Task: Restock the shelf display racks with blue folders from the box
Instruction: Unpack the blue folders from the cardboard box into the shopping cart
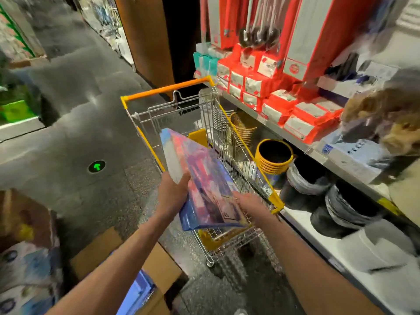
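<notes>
The left grip (173, 193) is closed on the folder pack (204, 178). It clasps the pack's left long edge from below and from the side, with the thumb lying against the pale edge. The left forearm reaches up from about 7 o'clock, the wrist nearly straight.

The right grip (252, 206) holds the pack's near right corner with its fingers laid over the top face. Blur hides the thumb. The right forearm comes in from about 5 o'clock.

The pack is a thick stack with blue edges and a pink and purple patterned face. It is tilted, with its far end raised and pointing to about 11 o'clock. It is held in the air over the near end of a wire cart (168, 88) with yellow trim, which stands at 12 o'clock from the person.

A cardboard box (156, 267) sits on the floor (91, 133) at about 7 o'clock, below the left forearm, with more blue folders (136, 294) inside it. A shelf (318, 155) runs along the 3 o'clock side. It carries red packets (302, 119) on top and stacked yellow buckets (273, 160) beneath.
</notes>
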`<state>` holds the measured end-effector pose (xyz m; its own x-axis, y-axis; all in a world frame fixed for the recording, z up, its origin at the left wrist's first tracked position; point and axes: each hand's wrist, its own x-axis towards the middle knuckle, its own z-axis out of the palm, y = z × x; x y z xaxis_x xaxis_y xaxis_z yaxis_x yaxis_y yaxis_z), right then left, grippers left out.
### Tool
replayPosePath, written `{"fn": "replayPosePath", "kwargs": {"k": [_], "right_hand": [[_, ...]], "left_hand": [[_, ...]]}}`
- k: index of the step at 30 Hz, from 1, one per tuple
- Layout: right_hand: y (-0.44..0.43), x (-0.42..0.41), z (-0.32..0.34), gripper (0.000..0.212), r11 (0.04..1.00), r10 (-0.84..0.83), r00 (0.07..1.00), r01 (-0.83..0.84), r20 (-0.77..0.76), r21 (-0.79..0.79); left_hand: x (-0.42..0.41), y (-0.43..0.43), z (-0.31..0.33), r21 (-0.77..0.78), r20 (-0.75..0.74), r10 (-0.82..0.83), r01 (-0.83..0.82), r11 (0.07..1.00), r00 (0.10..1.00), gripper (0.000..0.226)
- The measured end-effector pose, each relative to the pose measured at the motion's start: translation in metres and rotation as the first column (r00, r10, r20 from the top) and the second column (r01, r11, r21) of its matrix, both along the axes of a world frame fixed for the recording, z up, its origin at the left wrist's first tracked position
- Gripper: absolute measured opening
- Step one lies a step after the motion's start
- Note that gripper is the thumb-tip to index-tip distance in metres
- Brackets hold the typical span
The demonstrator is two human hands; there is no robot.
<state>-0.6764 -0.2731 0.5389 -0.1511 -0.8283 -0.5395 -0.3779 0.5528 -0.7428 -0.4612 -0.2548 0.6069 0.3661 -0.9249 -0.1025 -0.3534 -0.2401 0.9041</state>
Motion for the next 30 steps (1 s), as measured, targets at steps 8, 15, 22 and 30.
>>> {"fn": "replayPosePath", "kwargs": {"k": [8,15,22,30], "right_hand": [[-0.060,-0.016,-0.010,0.047,0.996,0.067,0.997,-0.069,0.040,0.053],[-0.095,-0.035,-0.029,0.051,0.985,0.133,0.991,-0.133,0.008,0.110],[-0.138,-0.039,-0.054,0.037,0.980,0.115,0.983,-0.088,-0.145,0.181],[-0.197,-0.006,-0.065,0.034,0.961,0.130,0.954,-0.054,-0.270,0.270]], "left_hand": [[-0.032,-0.050,-0.020,0.102,0.017,0.087,-0.088,0.991,0.996,0.051],[-0.038,-0.112,-0.072,0.223,0.012,0.047,-0.049,0.974,0.999,0.045],[-0.052,-0.193,-0.127,0.332,-0.013,0.026,-0.020,0.943,1.000,0.044],[-0.058,-0.278,-0.185,0.406,-0.101,-0.023,0.062,0.912,0.995,0.067]]}}
